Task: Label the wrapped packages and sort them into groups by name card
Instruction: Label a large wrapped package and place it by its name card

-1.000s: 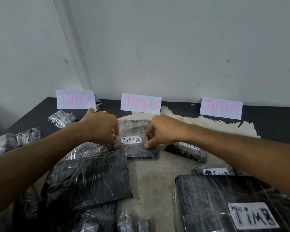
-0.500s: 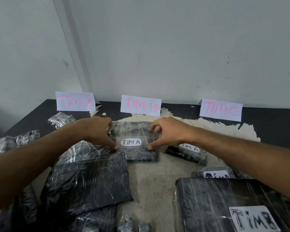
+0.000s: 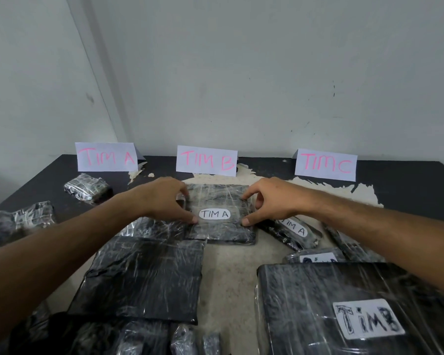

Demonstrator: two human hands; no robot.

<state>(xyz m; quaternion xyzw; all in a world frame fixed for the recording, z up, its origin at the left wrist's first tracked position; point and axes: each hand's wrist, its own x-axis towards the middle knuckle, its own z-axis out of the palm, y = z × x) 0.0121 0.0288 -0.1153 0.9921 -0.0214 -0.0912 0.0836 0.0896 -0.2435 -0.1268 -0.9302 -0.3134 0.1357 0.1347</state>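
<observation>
A flat black package wrapped in clear film (image 3: pixel 221 213), bearing a white oval "TIM A" label (image 3: pixel 214 214), lies on the worn black table (image 3: pixel 408 180) just in front of the white "TIM B" name card (image 3: pixel 207 161). The left hand (image 3: pixel 164 201) and right hand (image 3: pixel 269 202) pinch its opposite side edges between curled fingers and thumbs. The white "TIM A" name card (image 3: pixel 105 157) stands left of that card, the "TIM C" card (image 3: pixel 326 165) right.

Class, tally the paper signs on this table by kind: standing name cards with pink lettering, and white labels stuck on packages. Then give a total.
Standing name cards: 3
White labels on packages: 4
Total: 7
</observation>
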